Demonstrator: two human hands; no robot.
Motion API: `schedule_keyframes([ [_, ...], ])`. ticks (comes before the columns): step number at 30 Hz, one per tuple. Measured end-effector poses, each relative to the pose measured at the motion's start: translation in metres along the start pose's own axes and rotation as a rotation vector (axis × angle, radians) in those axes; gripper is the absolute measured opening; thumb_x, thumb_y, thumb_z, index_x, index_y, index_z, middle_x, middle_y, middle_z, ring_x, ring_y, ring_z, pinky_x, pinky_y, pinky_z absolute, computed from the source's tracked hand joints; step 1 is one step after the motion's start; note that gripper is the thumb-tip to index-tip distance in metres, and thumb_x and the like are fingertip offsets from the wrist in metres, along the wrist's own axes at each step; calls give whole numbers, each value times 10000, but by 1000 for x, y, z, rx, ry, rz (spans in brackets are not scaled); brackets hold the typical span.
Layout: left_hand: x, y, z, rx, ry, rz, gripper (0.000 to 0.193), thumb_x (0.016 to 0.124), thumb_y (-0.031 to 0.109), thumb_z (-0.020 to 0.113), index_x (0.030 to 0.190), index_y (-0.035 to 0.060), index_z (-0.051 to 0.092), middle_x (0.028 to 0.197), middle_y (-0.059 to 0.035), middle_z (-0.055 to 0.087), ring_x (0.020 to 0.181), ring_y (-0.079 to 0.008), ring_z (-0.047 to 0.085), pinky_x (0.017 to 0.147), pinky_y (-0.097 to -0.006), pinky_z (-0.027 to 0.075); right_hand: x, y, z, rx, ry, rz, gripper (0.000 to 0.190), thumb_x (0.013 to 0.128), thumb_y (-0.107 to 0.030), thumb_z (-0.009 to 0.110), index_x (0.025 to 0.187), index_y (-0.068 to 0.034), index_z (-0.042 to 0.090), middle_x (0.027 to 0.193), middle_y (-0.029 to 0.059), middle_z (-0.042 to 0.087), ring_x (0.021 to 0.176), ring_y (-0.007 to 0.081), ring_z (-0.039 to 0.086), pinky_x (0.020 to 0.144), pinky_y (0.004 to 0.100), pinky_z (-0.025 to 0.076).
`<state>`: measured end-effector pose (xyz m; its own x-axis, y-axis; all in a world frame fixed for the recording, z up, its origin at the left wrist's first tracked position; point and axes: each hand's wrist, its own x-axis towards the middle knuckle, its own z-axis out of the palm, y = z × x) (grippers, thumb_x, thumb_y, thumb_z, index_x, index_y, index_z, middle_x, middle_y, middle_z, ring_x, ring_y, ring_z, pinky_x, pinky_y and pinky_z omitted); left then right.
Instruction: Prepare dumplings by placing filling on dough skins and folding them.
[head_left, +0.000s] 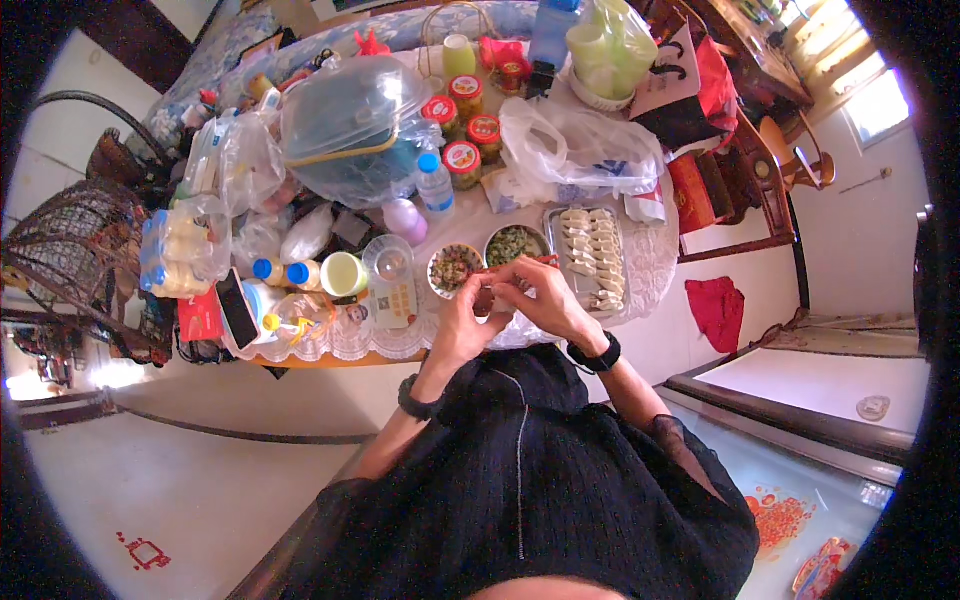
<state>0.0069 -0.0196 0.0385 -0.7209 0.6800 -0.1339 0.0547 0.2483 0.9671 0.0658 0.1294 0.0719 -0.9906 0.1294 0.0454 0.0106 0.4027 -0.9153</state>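
Note:
My left hand (466, 319) and my right hand (546, 297) meet at the table's front edge, both pinching a small pale dumpling wrapper (486, 301) mostly hidden by the fingers. Red chopsticks (553, 261) stick out past my right hand; whether it grips them is unclear. Just beyond my left hand is a bowl of pinkish chopped filling (451, 268). Beside it stands a bowl of green chopped filling (516, 244), partly covered by my right hand. To the right, a clear tray (585, 283) holds rows of folded dumplings (592, 247).
Left of the bowls stand a clear plastic cup (388, 259), a pale green cup (344, 274) and blue-capped bottles (300, 275). A phone (237, 309) lies farther left. Behind are red-lidded jars (461, 159), a water bottle (435, 187) and a plastic bag (577, 146).

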Motion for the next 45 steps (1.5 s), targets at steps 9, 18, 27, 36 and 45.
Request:
schedule_keyframes([
  [9, 5, -16, 4, -221, -48, -66, 409, 726, 12, 661, 1103, 47, 508, 990, -43, 602, 867, -119, 581, 767, -265, 471, 2, 2, 3, 90, 86, 209, 142, 816, -82, 582, 932, -9, 617, 860, 104, 617, 766, 182, 602, 698, 284, 469],
  [18, 7, -9, -17, -730, -252, -202, 379, 816, 69, 573, 1181, 40, 475, 1055, -50, 585, 952, -146, 564, 853, -285, 447, -1, 5, -24, -22, 29, -161, 187, 829, -22, 523, 992, -50, 611, 927, 116, 585, 843, 246, 597, 720, 319, 488],
  [27, 4, 5, -21, -751, -355, -254, 456, 818, 55, 563, 1250, 43, 420, 1053, -49, 586, 955, -139, 562, 846, -277, 443, 0, 0, -29, -8, -76, -229, 150, 813, -29, 547, 949, -45, 609, 917, 97, 583, 805, 231, 595, 688, 313, 489],
  [36, 5, -1, -15, -757, -322, -198, 414, 811, 39, 580, 1206, 40, 457, 1048, -24, 578, 939, -111, 559, 839, -256, 439, -3, -1, -24, -28, -17, -152, 102, 784, -49, 593, 881, -24, 614, 852, 99, 599, 777, 227, 601, 670, 308, 480],
  [45, 5, -3, -1, -589, -130, -43, 374, 808, 41, 598, 1163, 24, 481, 1013, -41, 570, 889, -102, 562, 793, -252, 464, -10, -8, -16, -91, 103, -118, 122, 800, -100, 594, 893, -26, 623, 833, 117, 605, 772, 272, 616, 677, 329, 483],
])
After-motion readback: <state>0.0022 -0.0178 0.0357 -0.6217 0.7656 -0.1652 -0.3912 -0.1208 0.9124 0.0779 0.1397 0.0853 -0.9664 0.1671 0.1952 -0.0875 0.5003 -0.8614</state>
